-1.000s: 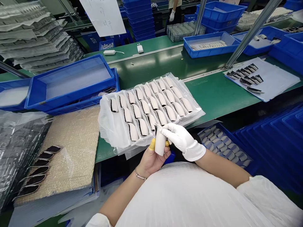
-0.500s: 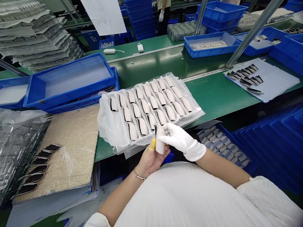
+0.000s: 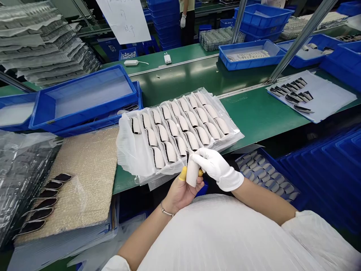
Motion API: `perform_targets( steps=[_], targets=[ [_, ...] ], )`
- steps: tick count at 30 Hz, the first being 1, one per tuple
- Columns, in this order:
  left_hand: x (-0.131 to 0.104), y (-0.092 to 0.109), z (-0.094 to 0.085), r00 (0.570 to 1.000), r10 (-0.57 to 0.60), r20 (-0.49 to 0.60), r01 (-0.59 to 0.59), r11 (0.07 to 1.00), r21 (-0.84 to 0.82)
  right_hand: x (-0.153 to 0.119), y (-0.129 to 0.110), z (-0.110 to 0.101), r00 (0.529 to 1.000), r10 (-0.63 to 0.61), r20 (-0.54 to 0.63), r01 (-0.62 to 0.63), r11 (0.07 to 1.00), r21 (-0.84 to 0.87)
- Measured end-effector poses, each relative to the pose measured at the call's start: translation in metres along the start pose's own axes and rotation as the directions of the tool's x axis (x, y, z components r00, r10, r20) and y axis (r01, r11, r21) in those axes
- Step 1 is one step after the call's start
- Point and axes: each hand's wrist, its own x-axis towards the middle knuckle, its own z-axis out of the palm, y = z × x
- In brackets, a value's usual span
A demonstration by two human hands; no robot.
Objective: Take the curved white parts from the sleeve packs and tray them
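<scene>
My left hand (image 3: pixel 180 195), bare but for yellow finger covers, grips a curved white ribbed piece (image 3: pixel 192 175) with a dark edge. My white-gloved right hand (image 3: pixel 216 167) pinches the top of the same piece between thumb and fingers; whether a thin film is also in that pinch is too small to tell. Just beyond both hands, a clear plastic tray (image 3: pixel 126 150) lined with white sheet holds rows of similar ribbed pieces (image 3: pixel 201 135). One pocket at its left side has no piece in it.
Dark curved pieces (image 3: pixel 46 202) lie on bubble wrap (image 3: pixel 87 180) at left. Blue bins (image 3: pixel 84 92) stand behind it. More pieces lie on a white board (image 3: pixel 329 96) at right, near a slanted metal post (image 3: pixel 299 47). Below the green bench (image 3: pixel 267 116) sits a filled bin (image 3: pixel 265 171). Another person (image 3: pixel 186 19) stands across.
The piece has turned slightly in my left hand, its ribbed face now showing more. My right fingers have shifted to its upper edge. The tray stays put.
</scene>
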Motion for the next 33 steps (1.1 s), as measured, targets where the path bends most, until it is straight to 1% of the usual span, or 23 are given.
perform_targets(
  steps=[2, 5, 11, 13, 16, 18, 19, 21, 24, 26, 30, 33],
  targets=[
    [0.0, 0.0, 0.0, 1.0, -0.014, 0.005, 0.014, 1.0, -0.008, 0.001, 0.0, 0.001, 0.999, -0.032, -0.026, 0.031, 0.999, -0.034],
    [0.001, 0.0, -0.001, 0.999, -0.035, -0.001, 0.035, 0.999, -0.026, 0.001, -0.002, 0.001, 0.998, -0.061, -0.033, 0.059, 0.997, -0.057],
    [0.002, -0.001, -0.002, 0.999, -0.046, -0.018, 0.045, 0.998, -0.032, 0.002, -0.003, -0.002, 0.997, -0.073, -0.02, 0.071, 0.994, -0.088],
    [0.003, -0.001, -0.003, 0.999, -0.024, -0.036, 0.024, 1.0, -0.021, 0.002, -0.003, -0.005, 0.997, -0.074, 0.019, 0.075, 0.991, -0.11],
    [0.004, 0.0, -0.005, 0.996, 0.035, -0.083, -0.036, 0.999, -0.007, -0.001, -0.005, -0.007, 0.988, -0.073, 0.139, 0.092, 0.986, -0.141],
    [0.004, 0.001, -0.007, 0.995, 0.048, -0.088, -0.048, 0.999, 0.003, -0.003, -0.006, -0.007, 0.979, -0.049, 0.196, 0.07, 0.992, -0.104],
    [0.003, 0.001, -0.007, 0.996, 0.044, -0.076, -0.043, 0.999, 0.007, -0.004, -0.005, -0.007, 0.978, -0.034, 0.204, 0.05, 0.996, -0.074],
    [0.003, 0.001, -0.007, 0.999, 0.026, -0.037, -0.026, 1.0, 0.011, -0.003, -0.003, -0.006, 0.986, -0.019, 0.166, 0.025, 0.999, -0.036],
    [0.003, 0.002, -0.005, 1.0, 0.022, -0.007, -0.022, 1.0, 0.019, 0.001, 0.001, -0.007, 0.995, -0.038, 0.087, 0.046, 0.995, -0.09],
    [0.003, 0.002, -0.003, 1.0, 0.024, -0.01, -0.023, 0.999, 0.029, 0.003, 0.003, -0.009, 0.996, -0.032, 0.087, 0.041, 0.994, -0.1],
    [0.002, 0.002, 0.0, 0.999, 0.042, -0.035, -0.04, 0.998, 0.042, 0.005, 0.004, -0.008, 0.995, -0.019, 0.1, 0.021, 1.0, -0.014],
    [0.003, 0.001, -0.001, 0.997, 0.069, -0.046, -0.068, 0.997, 0.04, 0.006, 0.003, -0.006, 0.995, 0.015, 0.099, -0.011, 0.999, -0.039]
  ],
)
